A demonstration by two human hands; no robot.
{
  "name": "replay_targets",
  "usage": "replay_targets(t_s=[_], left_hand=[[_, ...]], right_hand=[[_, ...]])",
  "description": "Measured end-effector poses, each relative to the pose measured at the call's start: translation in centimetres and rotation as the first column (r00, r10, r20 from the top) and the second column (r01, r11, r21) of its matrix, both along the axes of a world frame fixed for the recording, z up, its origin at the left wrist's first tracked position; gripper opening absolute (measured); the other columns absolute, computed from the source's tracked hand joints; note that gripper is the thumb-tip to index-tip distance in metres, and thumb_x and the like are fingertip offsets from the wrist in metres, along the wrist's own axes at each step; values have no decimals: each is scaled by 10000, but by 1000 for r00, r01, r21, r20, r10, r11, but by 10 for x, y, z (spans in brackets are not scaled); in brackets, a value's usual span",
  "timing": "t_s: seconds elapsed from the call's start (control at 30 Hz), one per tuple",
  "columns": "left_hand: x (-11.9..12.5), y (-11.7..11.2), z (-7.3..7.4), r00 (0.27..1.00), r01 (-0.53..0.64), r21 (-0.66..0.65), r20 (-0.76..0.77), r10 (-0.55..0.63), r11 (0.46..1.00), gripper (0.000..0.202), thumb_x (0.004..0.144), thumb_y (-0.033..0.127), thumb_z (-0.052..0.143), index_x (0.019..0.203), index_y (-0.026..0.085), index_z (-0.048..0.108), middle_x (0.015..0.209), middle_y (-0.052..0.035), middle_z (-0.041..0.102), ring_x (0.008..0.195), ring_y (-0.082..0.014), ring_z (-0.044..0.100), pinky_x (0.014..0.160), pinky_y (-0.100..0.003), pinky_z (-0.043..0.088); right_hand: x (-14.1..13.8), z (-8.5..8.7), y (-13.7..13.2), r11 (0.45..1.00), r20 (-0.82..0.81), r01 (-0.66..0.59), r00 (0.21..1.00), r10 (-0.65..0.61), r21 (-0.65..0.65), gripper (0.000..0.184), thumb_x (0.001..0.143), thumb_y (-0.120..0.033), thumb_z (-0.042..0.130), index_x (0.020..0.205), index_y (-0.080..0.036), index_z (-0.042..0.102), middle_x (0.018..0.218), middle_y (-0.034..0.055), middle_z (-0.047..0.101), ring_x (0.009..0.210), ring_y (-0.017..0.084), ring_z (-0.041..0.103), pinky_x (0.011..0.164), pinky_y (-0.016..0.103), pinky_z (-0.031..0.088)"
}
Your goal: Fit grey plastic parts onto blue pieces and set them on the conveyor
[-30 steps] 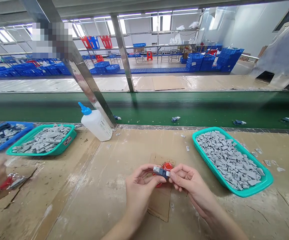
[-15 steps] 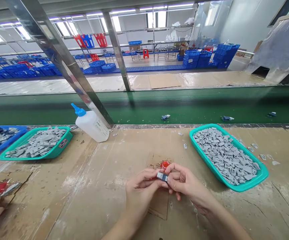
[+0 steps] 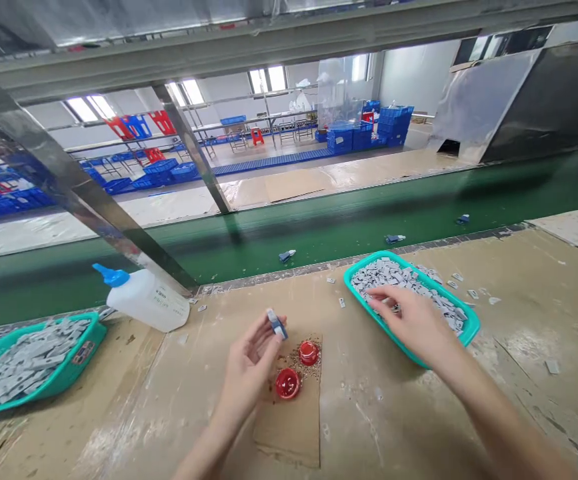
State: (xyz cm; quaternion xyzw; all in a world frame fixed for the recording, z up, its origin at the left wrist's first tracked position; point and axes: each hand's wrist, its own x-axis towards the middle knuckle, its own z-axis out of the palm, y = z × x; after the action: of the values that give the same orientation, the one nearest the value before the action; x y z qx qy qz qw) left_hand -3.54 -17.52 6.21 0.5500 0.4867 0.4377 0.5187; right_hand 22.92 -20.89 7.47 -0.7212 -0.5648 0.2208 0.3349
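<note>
My left hand (image 3: 253,357) grips a small blue-and-grey plastic part (image 3: 277,325) between thumb and fingers, its pale tip pointing up and away. Just below and to its right, two small red cups (image 3: 287,384) sit on a piece of cardboard (image 3: 289,437) with brown specks around them. My right hand (image 3: 409,317) hovers over the near left side of a green basket (image 3: 470,331) filled with small grey plastic pieces (image 3: 386,272). Its thumb and index finger are apart, with nothing visible between them; the other fingers are partly hidden.
A squeeze bottle (image 3: 149,300) with a blue nozzle stands left, beside another green basket (image 3: 69,373) of grey pieces. Behind the table runs a green conveyor belt (image 3: 339,227) carrying several blue-and-grey parts. A slanted metal post (image 3: 113,223) rises at the left.
My right hand has left the part and moved right to the basket. The part stays in my left hand, now tilted upward. The red cups are uncovered, and the view has turned right.
</note>
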Motion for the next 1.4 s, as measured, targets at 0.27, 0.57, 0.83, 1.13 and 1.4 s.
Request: replay_targets(t_s=[0.27, 0.57, 0.83, 1.13, 1.4], left_hand=[[-14, 153, -25, 730, 69, 353, -655, 194, 933, 434, 811, 111, 407, 1237, 82, 486, 1179, -180, 590, 1111, -260, 553, 967, -388, 392], [2, 215, -27, 531, 98, 346, -811, 245, 933, 407, 845, 197, 434, 1247, 174, 491, 1064, -160, 556, 956, -294, 573, 831, -403, 414], [7, 196, -21, 599, 60, 363, -758, 258, 930, 147, 762, 212, 581, 876, 145, 644, 1203, -178, 508, 1204, -363, 393, 993, -516, 261], [-7, 60, 19, 975, 36, 105, -221, -12, 994, 217, 727, 344, 655, 846, 164, 631, 931, -75, 689, 871, -204, 630, 811, -313, 468], [-32, -39, 18, 920, -250, -238, 245, 307, 939, 384, 599, 217, 796, 894, 190, 552, 872, -49, 718, 870, -178, 674, 816, -257, 497]], right_hand=[[26, -15, 43, 967, 460, -4, 879, 126, -256, 111, 729, -230, 656, 825, -216, 711, 877, 86, 684, 860, 246, 606, 649, 291, 394], [4, -24, 38, 955, 620, 71, 774, 129, -288, 287, 841, -14, 372, 890, -117, 636, 970, 179, 596, 980, 304, 519, 600, 305, 375], [-1, -9, 15, 999, 368, 11, 930, 6, -44, 262, 921, -252, 385, 829, -179, 620, 842, 102, 648, 801, 251, 573, 676, 338, 390], [-69, -28, -16, 956, -677, -285, 718, 162, -73, 333, 812, -487, 548, 881, -188, 677, 855, 81, 694, 806, 233, 627, 568, 286, 467], [-89, -42, -10, 967, -756, -207, 654, 25, -146, 356, 690, -480, 692, 794, -140, 680, 739, 107, 714, 701, 216, 636, 600, 296, 460]])
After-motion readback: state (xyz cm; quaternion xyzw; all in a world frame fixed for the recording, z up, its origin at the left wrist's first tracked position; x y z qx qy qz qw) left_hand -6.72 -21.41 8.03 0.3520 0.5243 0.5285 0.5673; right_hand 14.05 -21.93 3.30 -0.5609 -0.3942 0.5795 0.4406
